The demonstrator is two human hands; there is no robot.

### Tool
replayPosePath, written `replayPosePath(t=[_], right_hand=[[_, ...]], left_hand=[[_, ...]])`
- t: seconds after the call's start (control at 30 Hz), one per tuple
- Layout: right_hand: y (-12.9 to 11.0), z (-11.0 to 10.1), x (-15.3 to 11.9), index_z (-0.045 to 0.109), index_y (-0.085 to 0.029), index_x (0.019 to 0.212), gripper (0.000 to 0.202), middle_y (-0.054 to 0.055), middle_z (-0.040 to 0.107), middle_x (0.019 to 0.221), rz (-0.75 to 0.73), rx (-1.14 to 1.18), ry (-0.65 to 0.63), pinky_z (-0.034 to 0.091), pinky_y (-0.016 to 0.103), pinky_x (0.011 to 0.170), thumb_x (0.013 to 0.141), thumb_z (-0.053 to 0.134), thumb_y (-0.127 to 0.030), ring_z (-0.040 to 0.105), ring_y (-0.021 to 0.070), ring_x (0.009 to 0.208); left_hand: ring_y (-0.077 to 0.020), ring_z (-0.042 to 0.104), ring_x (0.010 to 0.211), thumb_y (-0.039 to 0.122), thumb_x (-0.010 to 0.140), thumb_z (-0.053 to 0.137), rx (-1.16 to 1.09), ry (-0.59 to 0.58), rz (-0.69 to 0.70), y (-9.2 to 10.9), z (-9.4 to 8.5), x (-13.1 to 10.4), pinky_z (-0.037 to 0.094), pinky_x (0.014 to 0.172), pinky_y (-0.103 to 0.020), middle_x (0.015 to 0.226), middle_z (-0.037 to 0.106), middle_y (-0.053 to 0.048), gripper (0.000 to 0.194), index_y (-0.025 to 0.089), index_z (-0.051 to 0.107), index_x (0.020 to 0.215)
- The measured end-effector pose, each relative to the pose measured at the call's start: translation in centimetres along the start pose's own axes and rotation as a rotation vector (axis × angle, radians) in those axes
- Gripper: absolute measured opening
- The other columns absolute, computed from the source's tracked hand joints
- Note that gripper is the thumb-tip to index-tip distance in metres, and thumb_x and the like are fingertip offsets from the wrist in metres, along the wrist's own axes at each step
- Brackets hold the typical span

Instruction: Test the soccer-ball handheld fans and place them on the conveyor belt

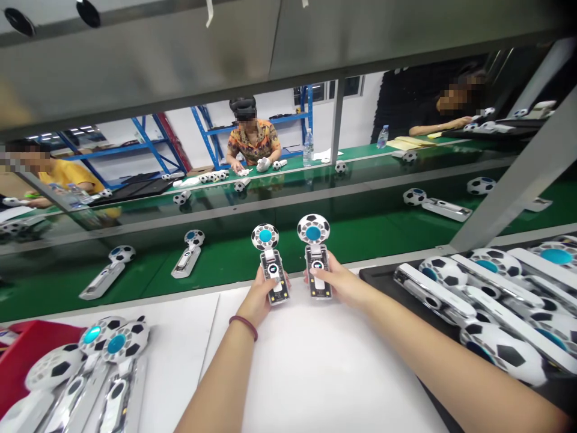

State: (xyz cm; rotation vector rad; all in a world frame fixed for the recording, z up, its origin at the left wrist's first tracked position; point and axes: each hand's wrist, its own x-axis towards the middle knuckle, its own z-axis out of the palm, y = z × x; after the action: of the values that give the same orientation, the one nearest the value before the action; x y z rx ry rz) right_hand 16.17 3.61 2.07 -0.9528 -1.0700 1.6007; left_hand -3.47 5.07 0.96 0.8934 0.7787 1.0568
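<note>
Two handheld fans with round football-patterned heads are held upright side by side over the front edge of the white work surface (315, 361). My left hand (262, 290) is closed around the handle of the left handheld fan (265, 237), its thumb on the front. Around the other handle my right hand (336, 279) is wrapped, thumb near the small round display of the right handheld fan (314, 230). Both fans have a blue disc at the centre of the head and a clear-fronted body. The fingers behind the handles are mostly hidden.
A black tray (374, 278) of several similar fans stands at the right. More fans (128, 343) lie at the lower left beside a red bin (31, 349). Fans also lie on the green conveyor belt (234, 258). Metal posts (518, 150) rise ahead; co-workers sit across.
</note>
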Motion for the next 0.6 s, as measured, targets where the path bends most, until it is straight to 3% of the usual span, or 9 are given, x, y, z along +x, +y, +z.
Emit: replayPosePath(t=[0.17, 0.6], right_hand=[[-0.66, 0.24, -0.38, 0.034, -0.027, 0.111, 0.06, 0.0, 0.059, 0.09, 0.009, 0.178, -0.062, 0.045, 0.032, 0.072, 0.064, 0.071, -0.024, 0.059, 0.0173, 0.083], [-1.06, 0.44, -0.51, 0.036, -0.026, 0.11, 0.059, 0.001, 0.06, 0.088, 0.018, 0.154, -0.033, 0.048, 0.033, 0.067, 0.062, 0.068, -0.021, 0.06, 0.0196, 0.08]], left_hand=[[-0.0174, 0.061, 0.071, 0.019, 0.068, 0.062, 0.001, -0.023, -0.017, -0.05, -0.14, 0.13, 0.047, 0.069, -0.032, 0.084, 0.061, -0.002, 0.043, 0.022, 0.044, 0.107], [-0.0202, 0.062, 0.073, 0.019, 0.066, 0.061, 0.053, 0.022, -0.096, 0.53, 0.24, -0.33, 0.047, 0.062, -0.031, 0.085, 0.061, -0.003, 0.053, 0.023, 0.041, 0.115]])
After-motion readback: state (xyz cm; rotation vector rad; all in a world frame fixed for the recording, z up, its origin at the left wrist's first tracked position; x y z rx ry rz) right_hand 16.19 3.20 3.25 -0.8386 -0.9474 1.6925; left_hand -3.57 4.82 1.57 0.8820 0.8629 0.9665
